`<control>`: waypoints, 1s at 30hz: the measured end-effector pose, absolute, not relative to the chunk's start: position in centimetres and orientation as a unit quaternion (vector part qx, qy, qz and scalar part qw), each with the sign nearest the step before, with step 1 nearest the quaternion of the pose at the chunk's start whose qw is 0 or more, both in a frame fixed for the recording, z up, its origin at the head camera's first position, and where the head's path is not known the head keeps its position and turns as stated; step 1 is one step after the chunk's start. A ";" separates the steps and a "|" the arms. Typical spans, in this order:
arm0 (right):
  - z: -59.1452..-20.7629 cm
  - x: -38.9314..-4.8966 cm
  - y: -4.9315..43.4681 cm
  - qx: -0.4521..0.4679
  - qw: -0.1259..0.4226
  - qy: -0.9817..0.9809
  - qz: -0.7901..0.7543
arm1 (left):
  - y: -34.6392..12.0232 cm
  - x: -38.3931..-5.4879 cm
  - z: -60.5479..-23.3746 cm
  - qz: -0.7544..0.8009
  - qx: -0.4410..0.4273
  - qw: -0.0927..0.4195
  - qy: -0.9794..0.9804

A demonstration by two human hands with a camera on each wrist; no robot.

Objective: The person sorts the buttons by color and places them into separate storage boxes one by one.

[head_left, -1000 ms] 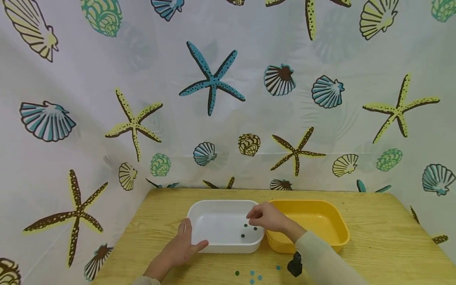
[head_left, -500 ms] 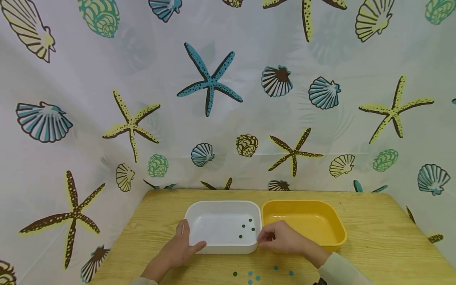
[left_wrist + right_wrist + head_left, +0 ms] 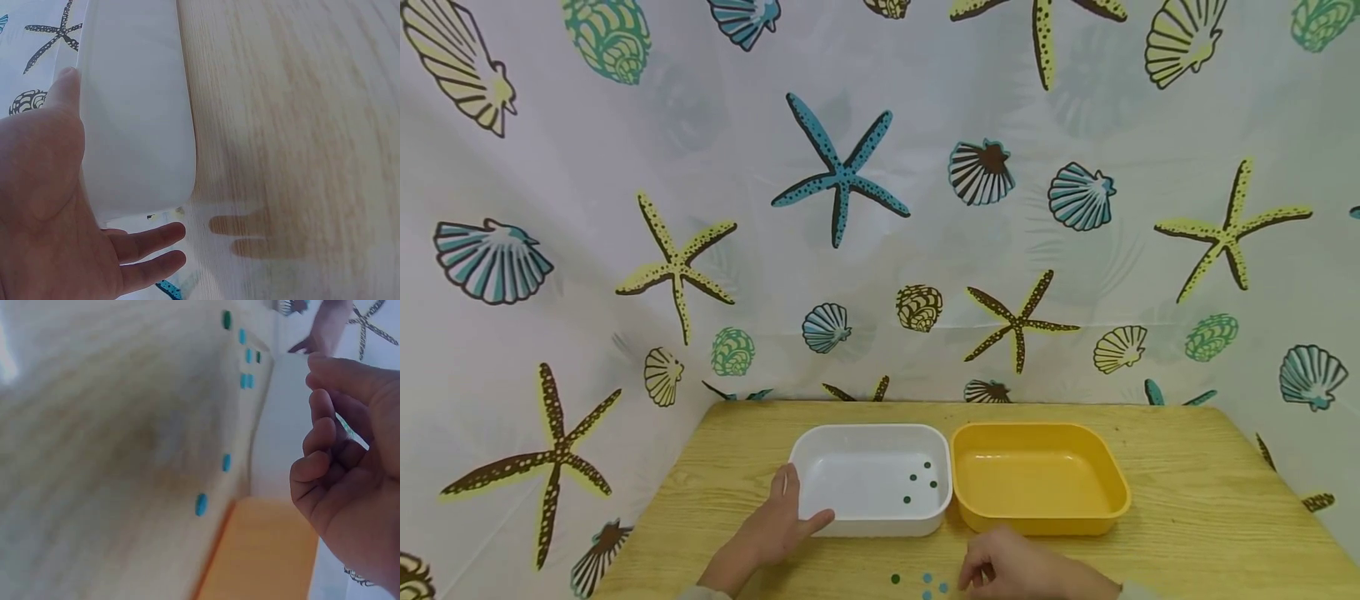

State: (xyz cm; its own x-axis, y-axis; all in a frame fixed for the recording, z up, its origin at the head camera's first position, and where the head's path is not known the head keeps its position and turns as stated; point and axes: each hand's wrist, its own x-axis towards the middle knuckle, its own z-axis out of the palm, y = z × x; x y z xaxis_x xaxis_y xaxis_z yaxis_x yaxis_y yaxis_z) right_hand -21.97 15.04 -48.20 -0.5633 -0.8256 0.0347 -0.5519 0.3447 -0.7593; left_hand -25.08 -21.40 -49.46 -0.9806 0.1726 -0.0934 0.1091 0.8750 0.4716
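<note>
My left hand (image 3: 772,521) is at the near left corner of a white tray (image 3: 868,528), its thumb along the front rim; in the left wrist view two fingers extend straight past the tray's end. Inside the tray's right half lie several small dark green discs (image 3: 913,477). My right hand (image 3: 1011,567) is low over the table in front of the yellow tray (image 3: 1041,527), fingers loosely curled, thumb tip near the index fingertip and nothing visible between them. Close by on the table lie several light blue discs (image 3: 927,577) and a green disc (image 3: 895,578).
The yellow tray stands right beside the white one, with no discs visible inside. A wooden table (image 3: 1195,492) extends to both sides. Behind it hangs a white curtain (image 3: 925,250) printed with shells and starfish.
My right hand has moved from over the white tray's right end back toward the near table edge. Four-odd hidden details aside, the discs in the tray are now unobstructed. The left hand stays put.
</note>
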 end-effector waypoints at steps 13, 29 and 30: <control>-51.1 -20.8 14.3 -0.428 0.261 0.762 -0.410 | -21.4 -25.1 -49.5 0.240 0.073 0.066 0.966; -51.7 -20.9 13.8 -0.506 0.179 0.773 -0.338 | -21.3 -24.9 -49.4 0.239 0.074 0.061 0.966; -51.7 -20.8 13.8 -0.505 0.181 0.774 -0.336 | -21.3 -24.9 -49.4 0.239 0.073 0.061 0.966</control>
